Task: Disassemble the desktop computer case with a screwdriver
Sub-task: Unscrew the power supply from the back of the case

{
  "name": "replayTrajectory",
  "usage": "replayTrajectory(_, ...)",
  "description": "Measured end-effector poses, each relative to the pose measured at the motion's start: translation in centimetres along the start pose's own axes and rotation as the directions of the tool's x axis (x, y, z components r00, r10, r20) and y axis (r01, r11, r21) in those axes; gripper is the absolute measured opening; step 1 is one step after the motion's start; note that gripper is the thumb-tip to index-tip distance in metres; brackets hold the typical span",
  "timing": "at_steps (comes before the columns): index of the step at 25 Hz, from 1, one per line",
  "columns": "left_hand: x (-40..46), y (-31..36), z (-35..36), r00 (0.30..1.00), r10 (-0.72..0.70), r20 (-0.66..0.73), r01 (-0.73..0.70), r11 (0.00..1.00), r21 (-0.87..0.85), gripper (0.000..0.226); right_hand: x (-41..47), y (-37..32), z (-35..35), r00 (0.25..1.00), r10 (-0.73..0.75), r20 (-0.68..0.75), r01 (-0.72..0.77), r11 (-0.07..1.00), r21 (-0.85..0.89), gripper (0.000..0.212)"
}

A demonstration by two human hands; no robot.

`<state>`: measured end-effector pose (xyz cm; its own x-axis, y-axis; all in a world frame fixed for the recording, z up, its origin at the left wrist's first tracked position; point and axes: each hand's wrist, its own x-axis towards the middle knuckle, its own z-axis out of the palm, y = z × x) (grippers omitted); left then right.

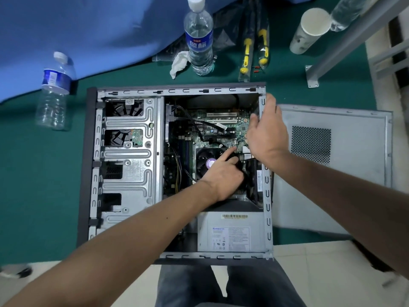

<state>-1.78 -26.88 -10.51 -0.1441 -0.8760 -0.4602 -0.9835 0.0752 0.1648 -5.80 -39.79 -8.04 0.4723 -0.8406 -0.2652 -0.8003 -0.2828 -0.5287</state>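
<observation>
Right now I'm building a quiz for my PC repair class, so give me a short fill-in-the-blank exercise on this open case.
1. The removed side panel lies to the ___ of the case.
2. The left hand reaches onto the black CPU ___.
3. The right hand grips the case's ___ edge.
4. The two packaged screwdrivers have ___ handles.

Missing words: right; fan; right; yellow
</observation>
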Motion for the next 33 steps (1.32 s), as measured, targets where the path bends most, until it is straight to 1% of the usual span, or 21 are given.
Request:
replayTrajectory(2, 0.0, 0.2, 0.0, 1.0, 0.006, 0.01, -0.006, 1.0, 0.013, 0.036, 0.0, 0.0, 0.1, 1.0, -0.006, -0.005, 0.006, 1.0, -0.008, 0.053)
replayTrajectory(6, 0.2, 0.2, 0.0, 0.998, 0.008, 0.065, -0.007, 1.0, -0.019, 0.023, 0.0, 0.0, 0.1, 1.0, -0.007, -0.011, 0.007, 1.0, -0.019, 0.053)
replayTrajectory(10, 0.3, -0.2, 0.2, 0.999, 0.025, 0.045, -0.022, 0.997, -0.07, 0.025, 0.0, 0.0, 0.0, 1.0, -0.004, -0.008, 0.004, 1.0, -0.02, 0.052)
replayTrajectory(13, 0.2, -0.3, 0.3, 0.999, 0.016, 0.051, -0.013, 0.998, -0.066, 0.01, 0.1, 0.0, 0.1, 1.0, -0.007, -0.001, 0.007, 1.0, -0.024, 0.052)
replayTrajectory(16, 0.4, 0.1, 0.3, 0.999, -0.017, 0.04, 0.02, 0.996, -0.081, 0.019, 0.1, 0.1, 0.1, 1.0, 0.001, 0.0, -0.001, 1.0, -0.025, 0.052)
replayTrajectory(19, 0.4, 0.5, 0.3, 1.0, -0.004, 0.03, 0.007, 0.997, -0.074, 0.027, 0.1, 0.1, 0.1, 1.0, -0.001, -0.005, 0.001, 1.0, -0.026, 0.051)
replayTrajectory(22, 0.5, 0.2, 0.3, 0.999, 0.025, 0.048, -0.023, 0.999, -0.034, 0.02, 0.1, 0.0, 0.1, 1.0, 0.002, -0.009, -0.002, 1.0, -0.028, 0.051)
replayTrajectory(25, 1.2, -0.9, 0.1, 0.998, 0.025, 0.056, -0.023, 0.999, -0.039, 0.015, 0.1, -0.1, 0.1, 1.0, -0.003, -0.012, 0.002, 1.0, -0.03, 0.051)
replayTrajectory(27, 1.4, -1.2, 0.1, 0.997, 0.013, 0.072, -0.01, 0.999, -0.038, 0.015, 0.1, 0.0, 0.2, 1.0, -0.01, -0.018, 0.009, 0.999, -0.031, 0.051)
replayTrajectory(30, 1.1, -0.5, 0.5, 0.997, 0.022, 0.067, -0.016, 0.996, -0.09, 0.014, 0.0, 0.1, 0.2, 1.0, -0.008, -0.019, 0.008, 0.999, -0.032, 0.051)
replayTrajectory(33, 1.1, -0.3, 0.5, 0.997, 0.034, 0.074, -0.029, 0.998, -0.063, 0.014, 0.1, 0.0, 0.1, 1.0, -0.011, -0.021, 0.01, 0.999, -0.037, 0.051)
